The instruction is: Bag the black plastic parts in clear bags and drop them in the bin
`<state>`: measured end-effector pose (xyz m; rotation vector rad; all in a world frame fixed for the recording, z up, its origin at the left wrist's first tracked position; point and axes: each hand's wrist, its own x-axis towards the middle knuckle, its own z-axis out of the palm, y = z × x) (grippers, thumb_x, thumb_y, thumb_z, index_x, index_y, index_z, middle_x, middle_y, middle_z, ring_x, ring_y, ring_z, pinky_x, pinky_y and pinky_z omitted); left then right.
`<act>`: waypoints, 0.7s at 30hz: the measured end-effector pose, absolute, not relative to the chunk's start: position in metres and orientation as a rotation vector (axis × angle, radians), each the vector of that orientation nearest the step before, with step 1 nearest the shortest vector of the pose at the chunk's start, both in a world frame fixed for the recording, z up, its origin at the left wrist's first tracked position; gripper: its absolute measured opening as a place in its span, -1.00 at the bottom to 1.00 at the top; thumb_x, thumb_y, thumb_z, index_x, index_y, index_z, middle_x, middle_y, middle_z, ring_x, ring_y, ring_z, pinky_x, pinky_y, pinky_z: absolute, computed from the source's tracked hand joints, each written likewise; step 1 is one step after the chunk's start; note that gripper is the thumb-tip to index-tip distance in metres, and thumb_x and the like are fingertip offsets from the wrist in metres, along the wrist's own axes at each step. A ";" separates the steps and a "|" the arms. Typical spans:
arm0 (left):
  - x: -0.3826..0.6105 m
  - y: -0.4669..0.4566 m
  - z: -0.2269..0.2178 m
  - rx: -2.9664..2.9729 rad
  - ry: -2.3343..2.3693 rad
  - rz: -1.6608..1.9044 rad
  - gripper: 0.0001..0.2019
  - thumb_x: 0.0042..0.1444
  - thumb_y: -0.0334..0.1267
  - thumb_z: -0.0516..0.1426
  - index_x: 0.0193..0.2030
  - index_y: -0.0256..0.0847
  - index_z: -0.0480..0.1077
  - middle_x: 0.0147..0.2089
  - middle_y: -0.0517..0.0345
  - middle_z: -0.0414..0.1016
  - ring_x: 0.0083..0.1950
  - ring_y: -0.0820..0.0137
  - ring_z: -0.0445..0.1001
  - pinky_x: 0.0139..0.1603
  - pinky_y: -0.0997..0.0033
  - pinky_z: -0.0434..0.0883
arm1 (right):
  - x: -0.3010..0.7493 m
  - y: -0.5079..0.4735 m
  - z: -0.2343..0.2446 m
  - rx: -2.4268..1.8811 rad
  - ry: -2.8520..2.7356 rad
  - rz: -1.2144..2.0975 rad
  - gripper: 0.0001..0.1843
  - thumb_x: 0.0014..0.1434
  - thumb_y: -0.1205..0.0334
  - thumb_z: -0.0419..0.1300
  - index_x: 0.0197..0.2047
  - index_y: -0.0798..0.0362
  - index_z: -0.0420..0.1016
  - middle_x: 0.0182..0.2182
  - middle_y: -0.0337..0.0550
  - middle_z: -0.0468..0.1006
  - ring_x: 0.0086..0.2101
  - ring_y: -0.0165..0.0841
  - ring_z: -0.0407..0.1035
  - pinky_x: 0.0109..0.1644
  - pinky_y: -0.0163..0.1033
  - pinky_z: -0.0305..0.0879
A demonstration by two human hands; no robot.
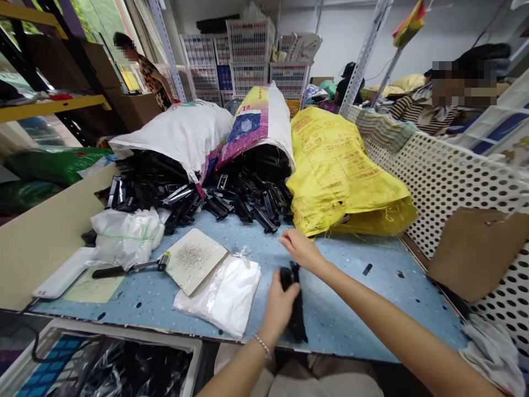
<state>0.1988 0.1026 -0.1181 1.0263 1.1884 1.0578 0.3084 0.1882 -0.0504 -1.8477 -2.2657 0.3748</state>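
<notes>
Near the table's front edge, my left hand [281,303] is closed around long, narrow black plastic pieces [296,314]; how many is unclear. Above them, my right hand [301,249] is off the pieces, its fingers bent and close together. Whether anything is between those fingers is hidden. Just beyond lies a heap of similar black pieces [264,212], some with shiny strips, spilling from a white sack [177,129] and a white-and-purple sack [256,127]. A yellow sack [343,165] lies at the right, its mouth facing the front right.
A packet of white plastic bags [231,303] lies left of my hands, partly under a pale square board [198,256]. A black-handled tool [128,269] touches the board. A perforated white panel [454,182] borders the right side. A crate [196,353] stands below left. Other people work behind.
</notes>
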 end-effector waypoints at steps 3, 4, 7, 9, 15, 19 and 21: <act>0.220 0.099 -0.137 1.181 1.129 1.047 -0.51 -0.01 -0.33 0.17 0.12 -0.26 0.29 0.23 -0.17 0.26 0.29 0.12 0.14 0.32 0.16 0.01 | 0.288 0.242 -0.051 -2.026 -2.151 0.274 -0.63 0.32 0.07 -0.06 -0.04 0.20 0.32 -0.08 0.23 0.46 -0.06 -0.14 0.36 -0.12 -0.17 0.20; 0.222 0.101 -0.140 1.205 1.111 1.053 -0.48 -0.02 -0.34 0.18 0.14 -0.26 0.29 0.28 -0.18 0.20 0.34 0.12 0.07 0.35 0.17 -0.06 | 0.282 0.252 -0.053 -2.054 -2.141 0.270 -0.62 0.31 0.07 -0.04 -0.04 0.23 0.32 -0.10 0.27 0.47 -0.08 -0.11 0.39 -0.14 -0.16 0.21; 0.210 0.121 -0.137 1.080 1.058 1.092 -0.42 -0.01 -0.24 0.23 0.19 -0.26 0.24 0.31 -0.20 0.16 0.35 0.12 0.09 0.35 0.19 -0.01 | 0.275 0.256 -0.056 -2.100 -2.142 0.308 -0.63 0.30 0.07 -0.05 -0.14 0.20 0.39 -0.26 0.20 0.56 -0.22 -0.12 0.47 -0.24 -0.19 0.23; 0.190 0.143 -0.125 0.811 1.072 1.201 -0.31 0.02 -0.11 0.23 0.26 -0.18 0.10 0.33 -0.17 0.11 0.33 0.17 0.14 0.28 0.22 0.13 | 0.277 0.237 -0.058 -2.093 -2.168 0.338 -0.62 0.29 0.03 -0.07 -0.21 0.14 0.41 -0.34 0.10 0.58 -0.29 -0.17 0.48 -0.30 -0.22 0.21; 0.151 0.172 -0.072 0.455 0.661 1.192 -0.36 -0.01 0.07 0.24 0.17 -0.09 0.16 0.20 -0.09 0.31 0.11 0.12 0.42 0.07 0.13 0.37 | 0.296 0.146 -0.071 -1.564 -1.964 0.852 -0.62 0.24 -0.10 -0.05 -0.34 0.03 0.33 -0.48 -0.17 0.48 -0.46 -0.34 0.36 -0.41 -0.29 0.17; 0.153 0.145 -0.052 0.492 0.480 1.169 -0.49 0.03 -0.02 0.23 0.09 -0.10 0.27 -0.07 0.05 0.46 -0.12 0.26 0.51 0.00 0.18 0.40 | 0.306 0.118 -0.074 -1.218 -1.594 1.684 -0.41 0.29 -0.20 -0.30 -0.35 0.06 0.32 -0.66 -0.32 0.30 -0.68 -0.47 0.15 -0.60 -0.35 0.10; 0.154 0.133 -0.046 0.525 0.512 1.153 -0.52 0.00 -0.09 0.26 0.05 -0.13 0.30 -0.23 0.15 0.44 -0.32 0.40 0.48 -0.15 0.30 0.43 | 0.312 0.115 -0.068 -1.184 -1.724 1.705 -0.41 0.28 -0.21 -0.23 -0.37 0.07 0.36 -0.63 -0.27 0.36 -0.65 -0.45 0.22 -0.55 -0.32 0.21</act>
